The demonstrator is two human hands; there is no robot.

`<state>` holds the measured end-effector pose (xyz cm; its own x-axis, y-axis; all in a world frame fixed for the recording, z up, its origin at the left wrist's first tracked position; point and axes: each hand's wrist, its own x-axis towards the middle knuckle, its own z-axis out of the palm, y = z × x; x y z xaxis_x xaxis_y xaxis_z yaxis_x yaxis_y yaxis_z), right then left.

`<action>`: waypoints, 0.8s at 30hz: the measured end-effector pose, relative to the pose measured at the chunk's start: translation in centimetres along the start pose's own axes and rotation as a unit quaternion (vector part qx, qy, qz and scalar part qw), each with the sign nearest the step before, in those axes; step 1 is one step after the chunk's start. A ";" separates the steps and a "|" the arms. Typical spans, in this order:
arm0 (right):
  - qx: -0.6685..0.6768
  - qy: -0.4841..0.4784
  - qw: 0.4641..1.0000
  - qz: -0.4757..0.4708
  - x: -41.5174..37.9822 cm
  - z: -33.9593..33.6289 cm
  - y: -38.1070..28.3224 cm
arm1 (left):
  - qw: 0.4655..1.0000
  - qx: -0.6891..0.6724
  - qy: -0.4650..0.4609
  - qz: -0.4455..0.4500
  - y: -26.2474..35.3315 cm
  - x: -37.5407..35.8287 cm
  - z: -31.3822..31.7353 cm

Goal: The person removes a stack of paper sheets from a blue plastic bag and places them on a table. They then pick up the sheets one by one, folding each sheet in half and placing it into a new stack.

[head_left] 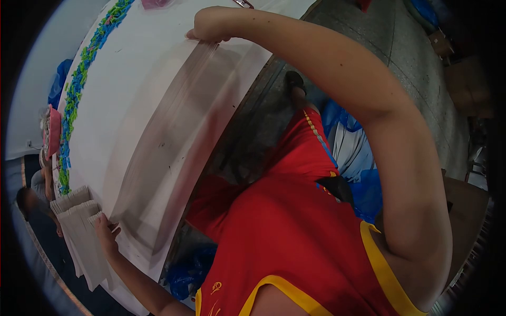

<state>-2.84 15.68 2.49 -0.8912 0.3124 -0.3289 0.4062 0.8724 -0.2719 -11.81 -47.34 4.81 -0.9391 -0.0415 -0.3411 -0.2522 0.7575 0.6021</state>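
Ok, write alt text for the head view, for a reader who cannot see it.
A person in a red, yellow-trimmed top spreads both arms across a wide stack of thin white sheets on a white table: right hand on the far end, left hand on the near end.

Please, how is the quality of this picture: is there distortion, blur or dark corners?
Head view: strong fisheye bend curves the white table edge; corners are black from vignetting; the picture is tilted sideways. The stack of white sheets looks smeared, while the right hand and the left hand stay fairly sharp. Light is soft, without glare.
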 end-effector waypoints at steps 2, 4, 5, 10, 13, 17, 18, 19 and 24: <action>0.022 0.014 1.000 -0.006 -0.6 0.2 0.6 | 1.000 -0.008 -0.004 -0.012 0.7 -0.8 0.3; 0.045 0.026 0.999 -0.015 -1.1 0.2 0.7 | 1.000 -0.009 -0.003 -0.020 1.2 -1.6 0.5; 0.028 0.041 0.998 -0.032 -1.0 0.2 0.7 | 1.000 -0.008 -0.003 -0.020 1.0 -1.5 0.5; 0.022 0.044 0.998 -0.050 -1.2 -0.1 0.7 | 0.998 -0.051 -0.023 0.010 0.3 -1.2 0.3; 0.034 0.031 0.998 -0.050 -2.1 -0.6 0.3 | 0.997 -0.063 -0.033 0.020 0.1 -0.7 0.2; 0.048 0.015 0.998 -0.041 -3.9 -1.3 0.2 | 0.996 -0.073 -0.046 0.031 -0.1 -0.3 0.1; 0.051 0.011 0.998 -0.040 -4.3 -1.4 0.1 | 0.996 -0.073 -0.049 0.028 0.0 -0.3 0.0; 0.055 0.008 0.998 -0.038 -4.7 -1.5 -0.1 | 0.996 -0.072 -0.051 0.025 0.0 -0.3 0.0; 0.022 0.082 0.996 -0.004 -5.9 -0.4 -1.2 | 0.994 -0.087 -0.048 0.036 -0.6 0.1 -0.2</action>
<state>1.84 12.96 5.13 -0.9139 0.3664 -0.1746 0.4044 0.8588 -0.3147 -11.76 -47.91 4.54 -0.9319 0.0771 -0.3544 -0.2295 0.6314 0.7407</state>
